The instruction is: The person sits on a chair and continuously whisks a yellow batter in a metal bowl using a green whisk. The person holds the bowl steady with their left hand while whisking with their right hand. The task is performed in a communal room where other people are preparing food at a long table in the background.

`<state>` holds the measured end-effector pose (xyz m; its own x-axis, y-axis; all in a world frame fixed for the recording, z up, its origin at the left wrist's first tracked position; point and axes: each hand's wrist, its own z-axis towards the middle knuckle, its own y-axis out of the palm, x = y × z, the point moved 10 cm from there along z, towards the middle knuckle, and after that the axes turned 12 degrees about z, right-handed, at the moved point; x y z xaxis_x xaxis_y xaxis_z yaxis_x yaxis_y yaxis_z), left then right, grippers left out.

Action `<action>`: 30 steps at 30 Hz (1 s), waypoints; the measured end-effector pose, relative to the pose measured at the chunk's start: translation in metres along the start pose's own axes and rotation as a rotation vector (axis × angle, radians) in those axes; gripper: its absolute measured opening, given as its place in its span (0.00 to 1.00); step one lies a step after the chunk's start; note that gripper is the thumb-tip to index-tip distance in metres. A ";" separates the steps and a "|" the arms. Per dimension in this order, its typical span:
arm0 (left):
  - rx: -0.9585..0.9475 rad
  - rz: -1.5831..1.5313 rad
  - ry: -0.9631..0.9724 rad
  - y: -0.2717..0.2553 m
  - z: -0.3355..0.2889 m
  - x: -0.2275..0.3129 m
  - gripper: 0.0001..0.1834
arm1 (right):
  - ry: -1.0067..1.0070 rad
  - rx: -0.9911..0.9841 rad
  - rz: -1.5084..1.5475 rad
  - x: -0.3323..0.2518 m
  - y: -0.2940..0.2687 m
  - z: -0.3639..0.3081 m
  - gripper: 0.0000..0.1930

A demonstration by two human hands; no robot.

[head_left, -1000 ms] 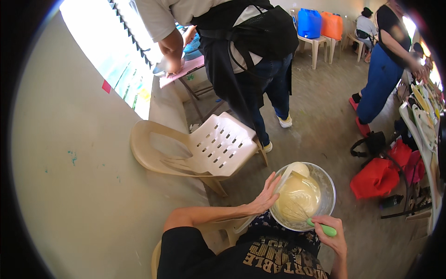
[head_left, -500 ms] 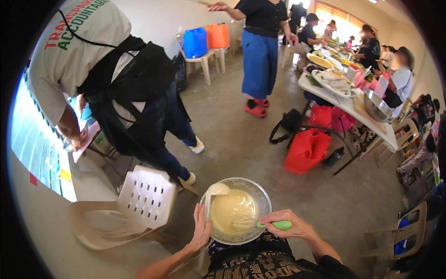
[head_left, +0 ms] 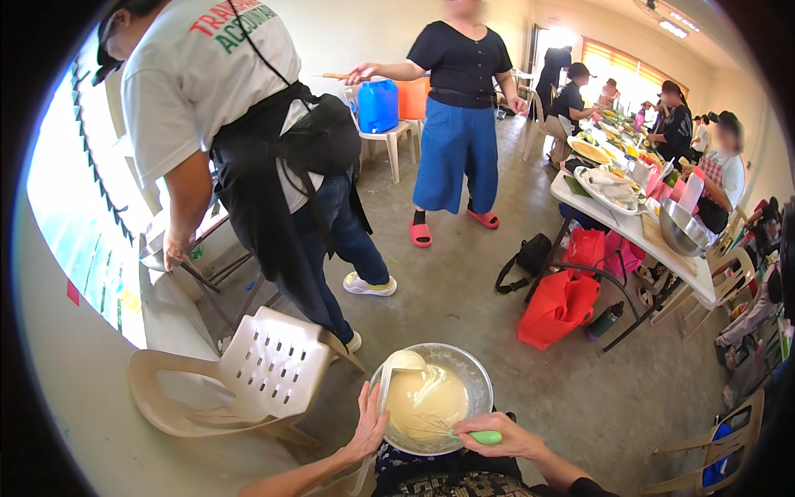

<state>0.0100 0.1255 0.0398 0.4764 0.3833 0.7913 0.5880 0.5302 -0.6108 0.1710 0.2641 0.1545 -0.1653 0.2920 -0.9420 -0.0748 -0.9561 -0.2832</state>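
Note:
A mixing bowl [head_left: 476,389] of pale, smooth batter [head_left: 431,398] rests at my lap. My left hand [head_left: 367,424] steadies its left side, fingers along the outer wall and thumb beside the long handle of a cream-coloured ladle [head_left: 404,362]. The ladle's cup lies at the bowl's far left rim, and its handle slants down past my wrist. In my right hand [head_left: 498,436] is a whisk [head_left: 475,436], gripped by its green handle. Its wires dip into the batter near the close edge of the bowl.
A beige plastic armchair [head_left: 269,360] stands close on my left. Beyond it, a person in a black apron [head_left: 257,182] bends over a surface. Another person in blue trousers [head_left: 458,153] stands ahead. Red bags [head_left: 559,306] sit beneath a food-laden table [head_left: 704,282] at right.
The whisk has shifted toward the bowl's near side. The aproned person has straightened somewhat, and the person in blue trousers has changed stance. My whole view has tilted upward a little.

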 end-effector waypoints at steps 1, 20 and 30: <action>-0.005 0.006 0.007 0.001 0.003 0.003 0.35 | -0.024 0.033 0.021 0.006 0.001 0.001 0.10; 0.028 0.038 0.026 0.001 0.003 -0.002 0.35 | -0.106 0.118 -0.117 0.016 -0.012 0.003 0.11; 0.009 -0.003 0.011 0.001 -0.001 -0.002 0.36 | 0.137 -0.018 0.030 0.002 -0.021 0.006 0.10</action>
<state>0.0104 0.1243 0.0379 0.4817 0.3730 0.7930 0.5840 0.5381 -0.6078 0.1662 0.2851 0.1593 -0.0317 0.2589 -0.9654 -0.0544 -0.9649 -0.2570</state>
